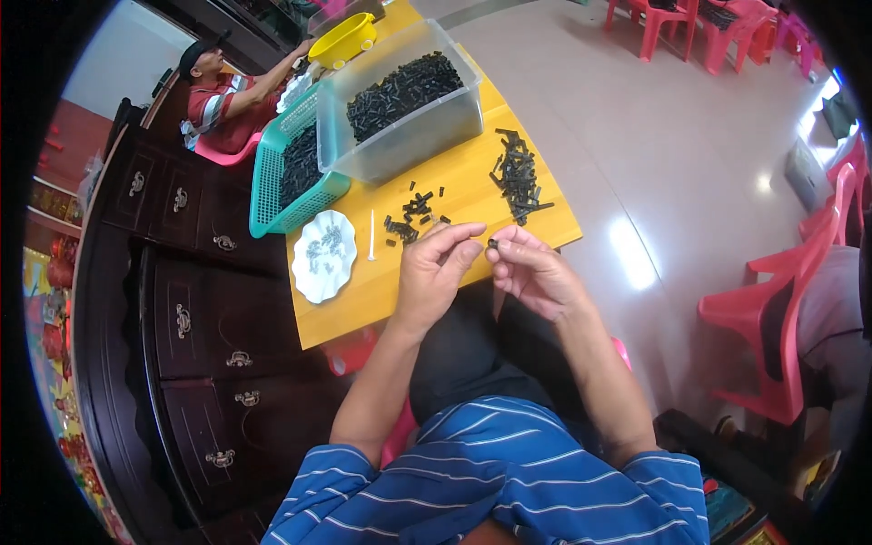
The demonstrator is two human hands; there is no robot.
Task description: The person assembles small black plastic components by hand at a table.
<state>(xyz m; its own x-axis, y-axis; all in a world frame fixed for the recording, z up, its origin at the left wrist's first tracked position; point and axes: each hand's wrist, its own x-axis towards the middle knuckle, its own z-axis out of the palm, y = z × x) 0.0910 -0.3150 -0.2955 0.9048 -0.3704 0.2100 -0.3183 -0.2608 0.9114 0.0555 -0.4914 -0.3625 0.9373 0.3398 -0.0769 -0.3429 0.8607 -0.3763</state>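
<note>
Both hands meet over the near edge of the yellow wooden table (pixel 363 295). Between the thumb and finger of my right hand (pixel 536 277) is a small black plastic tube (pixel 493 243). My left hand (pixel 433 277) is closed just beside it, thumb against forefinger; whatever it pinches is too small to make out. Beyond my left hand lies a loose cluster of short black pieces (pixel 418 207). Farther right is a pile of longer black tubes (pixel 520 182). A white scalloped dish (pixel 302 286) with small clear or metallic parts sits at the left, next to a thin white stick (pixel 371 236).
Behind the loose pieces stand a clear plastic bin (pixel 409 150) and a teal basket (pixel 265 186), both full of black parts. A yellow tub (pixel 343 41) is farther back, by a seated person (pixel 232 104). Dark drawers (pixel 218 300) flank the left; red chairs (pixel 772 309) stand right.
</note>
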